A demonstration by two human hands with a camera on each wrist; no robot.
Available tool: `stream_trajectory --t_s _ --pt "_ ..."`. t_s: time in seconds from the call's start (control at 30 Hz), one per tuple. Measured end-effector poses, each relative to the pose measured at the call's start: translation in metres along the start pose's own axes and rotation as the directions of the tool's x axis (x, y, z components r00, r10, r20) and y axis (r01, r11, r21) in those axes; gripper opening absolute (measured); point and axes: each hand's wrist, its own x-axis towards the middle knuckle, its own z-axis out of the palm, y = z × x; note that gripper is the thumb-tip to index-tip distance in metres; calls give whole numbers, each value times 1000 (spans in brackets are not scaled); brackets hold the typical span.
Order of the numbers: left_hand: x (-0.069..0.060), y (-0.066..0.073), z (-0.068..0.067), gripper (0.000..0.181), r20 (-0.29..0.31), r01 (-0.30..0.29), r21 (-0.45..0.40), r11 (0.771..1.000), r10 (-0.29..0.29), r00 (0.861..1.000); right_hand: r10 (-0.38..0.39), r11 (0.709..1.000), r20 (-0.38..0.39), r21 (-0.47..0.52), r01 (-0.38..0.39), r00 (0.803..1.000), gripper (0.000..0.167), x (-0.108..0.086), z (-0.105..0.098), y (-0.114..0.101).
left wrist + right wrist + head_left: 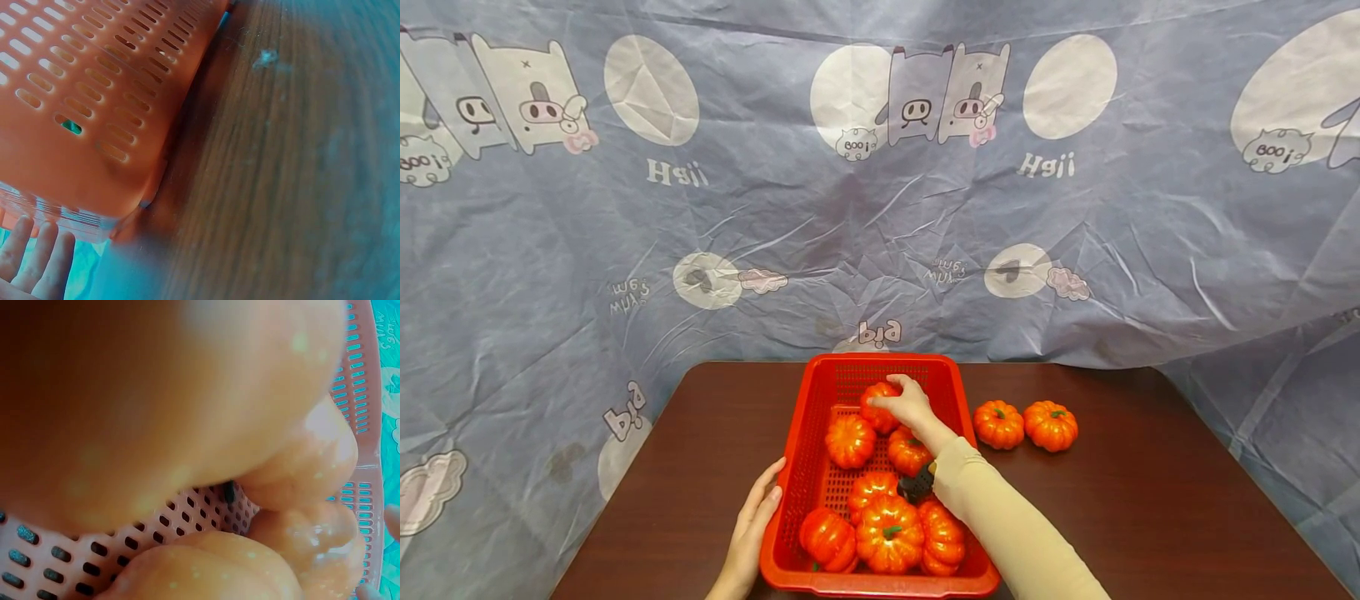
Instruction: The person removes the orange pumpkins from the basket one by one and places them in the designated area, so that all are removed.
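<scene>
Small orange toy pumpkins lie in a red perforated plastic basket [958, 392]. At the basket's far end my right hand [912, 404] grips a pumpkin [880, 420] from above, thumb and fingers on either side of it. Two pumpkins sit close by, one on the left [850, 442] and one under my wrist [907, 452]. My left hand [751, 521] rests against the basket's left side, its straight fingers [55, 262] along the outer wall in the left wrist view. In the right wrist view, a blurred near pumpkin [187, 412] hides much of the scene.
Several pumpkins, including one with a green stem [890, 535], fill the basket's near end. Two more pumpkins, one nearer the basket [998, 425] and one beyond it [1050, 426], stand on the brown table [1150, 483]. A grey printed cloth [865, 225] hangs behind.
</scene>
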Motion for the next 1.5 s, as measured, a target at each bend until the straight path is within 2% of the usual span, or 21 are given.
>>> stream_trajectory --t_s 0.17,0.37,0.6,0.83,0.93,1.03,1.23,1.5 --pt "0 0 0 42 -9 7 13 1000 -7 1000 20 998 -13 -60 -21 1000 61 -1 0 1" --pt "0 0 0 42 -6 -3 18 1000 3 1000 27 994 -3 -109 -27 1000 49 -2 -2 2" --pt "0 -1 0 43 -5 -13 17 1000 13 1000 13 999 84 -43 -10 996 49 -2 -5 2" --pt "0 -1 0 43 -1 -26 14 1000 26 1000 -18 996 83 -84 25 996 42 -4 -7 1" --pt "0 -1 0 43 0 -27 11 1000 27 1000 -15 996 65 -87 21 998 44 -5 -8 0" --pt "0 -1 0 43 -9 -13 11 1000 13 1000 10 999 45 -49 -7 999 50 -6 -10 -2" --pt "-1 -1 1 43 -19 11 7 1000 -11 1000 73 991 21 112 -75 997 59 -7 -16 -11" --pt "0 0 1 43 -13 2 2 1000 -2 1000 39 977 -38 212 -30 998 57 -9 -28 -26"
